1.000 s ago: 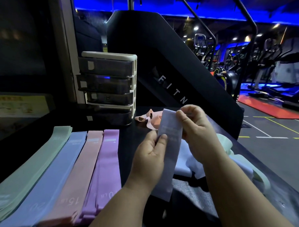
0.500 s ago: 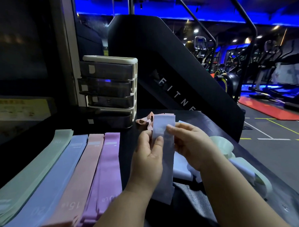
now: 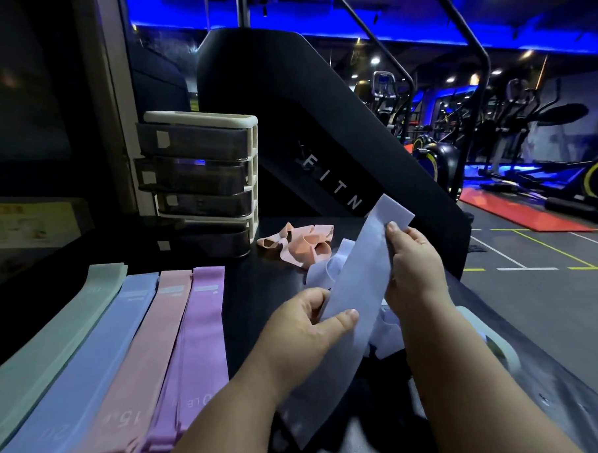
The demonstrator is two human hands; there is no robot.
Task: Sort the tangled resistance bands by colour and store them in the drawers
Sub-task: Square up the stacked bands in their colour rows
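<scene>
Just above the dark surface [image 3: 256, 296], the left grip [image 3: 305, 332] and right grip [image 3: 412, 262] are both pinching a pale blue band [image 3: 358, 285], holding it slanted; beyond, tangled pink bands [image 3: 301, 241] are lying on it near the stacked drawers [image 3: 203, 175].

On the table [image 3: 252, 297], a row of flat bands [image 3: 125, 353] lies at the person's left, side by side and touching, and runs from the near edge toward the drawer unit [image 3: 199, 182], which stands at the back. Just right of the unit's lowest drawer lies a crumpled band [image 3: 301, 241]. Nearer, a heap of loose bands [image 3: 327, 269] lies below the held band [image 3: 358, 285]; the left hand [image 3: 302, 335] pinches its middle, the right hand [image 3: 416, 265] grips near its far end. Behind the table stands a machine housing [image 3: 320, 122].
</scene>
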